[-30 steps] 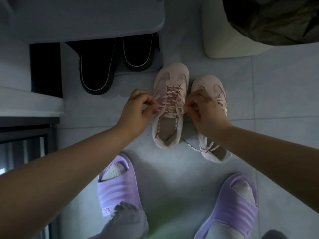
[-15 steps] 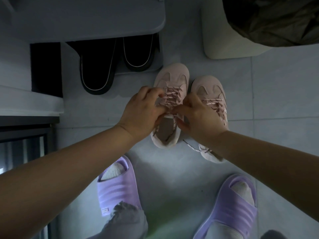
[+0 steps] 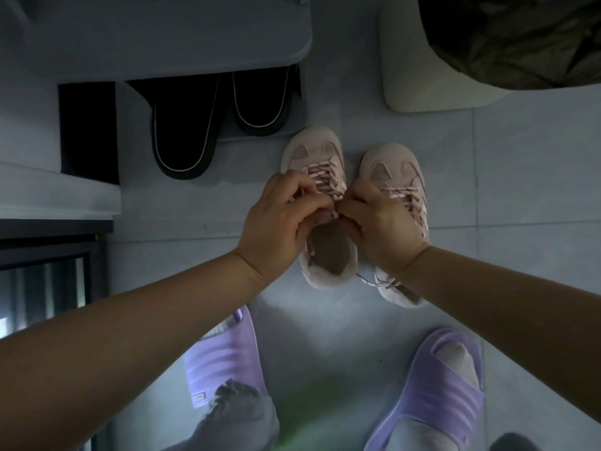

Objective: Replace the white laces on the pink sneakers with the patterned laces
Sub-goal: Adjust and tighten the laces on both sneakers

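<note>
Pinching the patterned lace (image 3: 326, 179) at the top eyelets of the pink sneaker (image 3: 312, 148), the left hand (image 3: 279, 222) and right hand (image 3: 380, 229) meet with fingers curled on its ends. Judgement: lace soft, light, limp, apt to slip; take hold near the tips. Sneaker on tiled floor (image 3: 520, 206), long axis 12–6, toe at 12. Second sneaker (image 3: 395, 164) just beside at 3; black slippers (image 3: 182, 138) at 10.
</note>
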Available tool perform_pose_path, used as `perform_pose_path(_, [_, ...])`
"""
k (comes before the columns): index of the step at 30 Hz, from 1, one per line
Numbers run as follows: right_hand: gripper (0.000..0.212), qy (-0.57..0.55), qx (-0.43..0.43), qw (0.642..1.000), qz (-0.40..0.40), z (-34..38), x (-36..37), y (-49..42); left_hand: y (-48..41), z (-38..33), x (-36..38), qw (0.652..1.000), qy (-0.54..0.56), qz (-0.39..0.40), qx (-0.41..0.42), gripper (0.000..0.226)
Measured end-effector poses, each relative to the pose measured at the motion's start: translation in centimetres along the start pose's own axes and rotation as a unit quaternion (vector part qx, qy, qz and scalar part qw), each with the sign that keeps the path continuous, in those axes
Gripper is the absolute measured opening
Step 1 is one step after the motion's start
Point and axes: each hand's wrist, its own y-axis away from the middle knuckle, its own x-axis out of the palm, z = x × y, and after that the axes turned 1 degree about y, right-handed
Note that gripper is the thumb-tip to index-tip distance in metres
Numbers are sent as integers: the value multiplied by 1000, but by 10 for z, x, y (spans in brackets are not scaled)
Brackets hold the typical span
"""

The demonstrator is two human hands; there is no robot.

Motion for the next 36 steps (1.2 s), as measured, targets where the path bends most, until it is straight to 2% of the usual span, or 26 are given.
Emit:
perform_pose_path(6, [21, -16, 13, 998, -58, 1, -8, -2, -7, 1, -12, 1000, 5, -13, 1, 13])
perform_pose_path(10, [21, 16, -9, 1000, -10, -4, -5, 16, 11, 12, -5, 999, -9, 25, 47, 11])
perform_pose_path(12, [23, 20, -17, 1000, 17, -6, -5, 25, 17, 18, 0, 997, -5, 69, 41, 18])
perform_pose_path(16, [24, 41, -34, 998, 42, -6, -5, 29, 18, 16, 7, 977, 52, 197, -62, 64])
perform_pose_path(18, [18, 45, -42, 997, 45, -4, -5, 28, 15, 13, 9, 964, 89, 206, -140, 81])
perform_pose_path(19, [13, 46, -53, 996, 51, -3, -6, 28, 13, 10, 8, 956, 107, 197, -186, 86])
perform_pose_path(21, [27, 54, -80, 992, 76, -2, -7, 32, 11, 8, 7, 945, 121, 179, -247, 88])
perform_pose_path(23, [35, 56, -102, 989, 91, -4, -8, 36, 12, 9, 8, 939, 125, 172, -271, 87])
perform_pose_path(25, [24, 54, -107, 988, 94, -7, -6, 39, 15, 10, 8, 935, 134, 166, -283, 85])
perform_pose_path(27, [17, 49, -81, 991, 96, -6, -6, 38, 16, 10, 7, 935, 136, 159, -287, 84])
perform_pose_path(32, [44, 1, 81, 993, 81, 16, -6, 28, 17, 9, 7, 933, 144, 150, -295, 83])
perform_pose_path(36, [34, -13, 97, 993, 64, 26, 0, 17, 19, 10, 6, 932, 146, 153, -293, 81])
